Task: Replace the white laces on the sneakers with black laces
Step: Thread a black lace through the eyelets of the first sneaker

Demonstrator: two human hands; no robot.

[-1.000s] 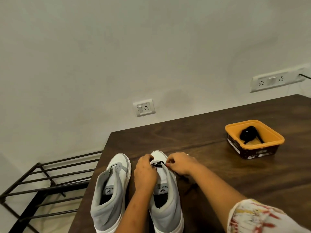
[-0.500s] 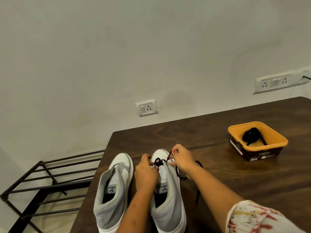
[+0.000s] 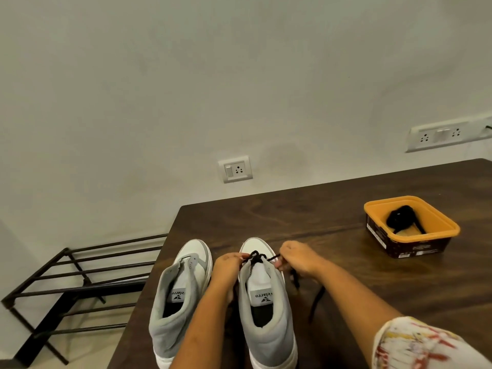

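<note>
A plain pale wall (image 3: 239,75) with two switch-and-socket plates fills the upper view. Below it is a dark wooden worktop (image 3: 359,294), and a black metal rack (image 3: 80,275) stands on the floor to its left.

Two grey-and-white high-top sneakers stand side by side at the near edge, heels towards the viewer. The left sneaker (image 3: 181,294) shows no lace at all. The right sneaker (image 3: 266,310) has a black lace (image 3: 255,257) threaded through the eyelets nearest the toe, bunched in a small loop at the centre.

The left hand (image 3: 226,267) has its grip pinched on the lace at the shoe's left side. The right hand (image 3: 298,258) has its grip clamped on the strand at the right side. A loose tail of that strand runs down across the worktop beside the right forearm. A patterned sleeve (image 3: 426,347) shows at the bottom right.

Well apart on the right sits an orange-rimmed tub (image 3: 415,247) holding a spare black lace (image 3: 399,218) in a bundle. No white laces are in view.

The lace looks light, soft and limp, so it will probably flop and twist. It is best pinched close to its stiff tip for threading. The sneakers look light but stable, with soft collars that give under pressure.
</note>
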